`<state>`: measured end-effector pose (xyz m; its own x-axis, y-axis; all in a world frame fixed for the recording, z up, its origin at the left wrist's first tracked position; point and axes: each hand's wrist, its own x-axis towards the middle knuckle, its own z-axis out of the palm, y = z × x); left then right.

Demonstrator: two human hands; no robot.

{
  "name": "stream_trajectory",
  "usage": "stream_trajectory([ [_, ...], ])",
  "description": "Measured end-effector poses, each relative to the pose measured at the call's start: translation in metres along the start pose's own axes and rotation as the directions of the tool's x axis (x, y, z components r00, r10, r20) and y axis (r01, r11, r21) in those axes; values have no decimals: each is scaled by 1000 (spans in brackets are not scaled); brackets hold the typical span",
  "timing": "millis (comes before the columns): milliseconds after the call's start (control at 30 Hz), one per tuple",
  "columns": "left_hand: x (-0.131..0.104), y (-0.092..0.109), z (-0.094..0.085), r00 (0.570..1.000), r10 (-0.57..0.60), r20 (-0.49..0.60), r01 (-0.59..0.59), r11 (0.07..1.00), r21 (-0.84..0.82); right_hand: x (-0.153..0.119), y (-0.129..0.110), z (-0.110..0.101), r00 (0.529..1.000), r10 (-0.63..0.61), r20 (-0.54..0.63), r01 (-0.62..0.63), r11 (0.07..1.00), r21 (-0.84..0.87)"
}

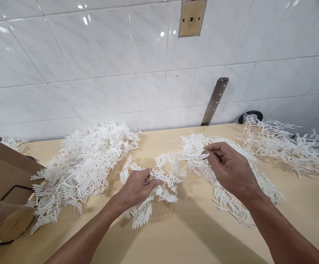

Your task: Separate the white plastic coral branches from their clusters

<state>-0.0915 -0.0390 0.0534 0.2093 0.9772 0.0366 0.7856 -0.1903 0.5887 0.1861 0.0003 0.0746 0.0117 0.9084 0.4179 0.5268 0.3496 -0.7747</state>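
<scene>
My left hand (pixel 138 187) is closed in a pinch on a white branching sprig (pixel 166 178), near the middle of the wooden table (pixel 159 238). More white fronds hang below and behind its fingers. To the right, my right hand (pixel 229 165) pinches the thin end of another white sprig (pixel 188 157), which reaches left toward the first one. Beneath and beyond my right hand lies a flat heap of white sprigs (pixel 231 198). A taller, fluffy white heap (pixel 84 165) rests left of my left hand.
Loose white branches (pixel 288 146) spread at the far right beside a black ring (pixel 250 116). A metal strip (pixel 216 101) leans on the tiled wall (pixel 107 95). At the left edge stand a brown board (pixel 7 161) and a clear container (pixel 14 222).
</scene>
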Motion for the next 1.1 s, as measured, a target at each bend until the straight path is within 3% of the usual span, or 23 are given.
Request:
stream_trajectory([
  [100, -3, -7, -15, 992, -70, -104, 72, 997, 18, 4, 7, 0, 999, 24, 36, -22, 997, -80],
  [300, -2, -27, -39, 958, -130, -256, 172, 973, 151, 5, 6, 1, 960, 39, 279, 27, 973, -228],
  [467, -6, -52, -50, 977, -3, -215, 42, 983, 176, 7, 8, -12, 963, 89, 255, -8, 954, -300],
  [633, -8, -64, -57, 992, 93, -90, -94, 995, -15, 12, 14, -22, 989, 56, 137, 4, 914, -405],
  [733, -7, -57, -63, 993, 60, -99, -75, 985, -154, 13, 16, -19, 991, 60, 123, -1, 904, -428],
  [800, -8, -46, -67, 991, 23, -130, -51, 976, -212, 11, 15, -14, 974, 95, 207, -3, 915, -404],
  [867, -8, -32, -67, 996, 1, -88, -22, 971, -236, 8, 12, -6, 934, 112, 340, 21, 931, -364],
  [967, -8, -11, -63, 998, 35, -44, -44, 970, -238, 5, 6, 7, 878, 52, 475, 115, 942, -315],
  [1100, -3, 10, -55, 998, 55, -10, -56, 967, -249, 3, -6, 20, 879, -77, 471, 189, 963, -195],
])
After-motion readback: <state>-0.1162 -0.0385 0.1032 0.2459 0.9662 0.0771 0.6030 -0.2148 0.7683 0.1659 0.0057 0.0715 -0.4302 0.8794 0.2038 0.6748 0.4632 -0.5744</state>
